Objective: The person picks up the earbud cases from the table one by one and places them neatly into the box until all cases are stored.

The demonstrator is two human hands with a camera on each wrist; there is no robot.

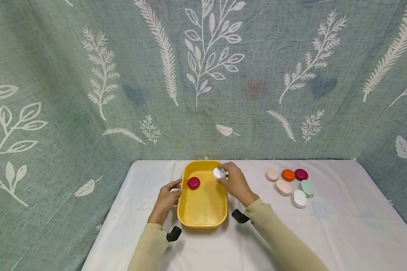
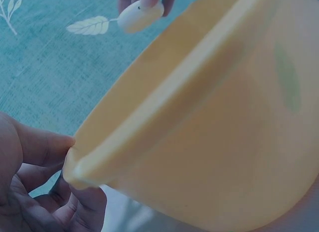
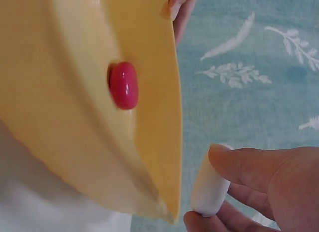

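Note:
A yellow plastic tub (image 1: 203,210) stands on the table, its left rim gripped by my left hand (image 1: 167,199). In the left wrist view the thumb and fingers (image 2: 42,147) pinch the lip of that rim. My right hand (image 1: 236,182) holds a white, rounded, soap-like bar (image 1: 219,173) over the tub's far right part. The right wrist view shows this white bar (image 3: 211,184) upright between thumb and fingers, apart from the tub wall. A glossy magenta rounded piece (image 1: 193,183) lies inside the tub, toward the far left.
Right of the tub several similar rounded pieces lie grouped: pale pink (image 1: 272,175), orange (image 1: 288,175), magenta (image 1: 301,174), mint green (image 1: 306,188) and white (image 1: 299,198). They rest on a white tablecloth (image 1: 352,226). Behind hangs a green leaf-patterned curtain (image 1: 257,131).

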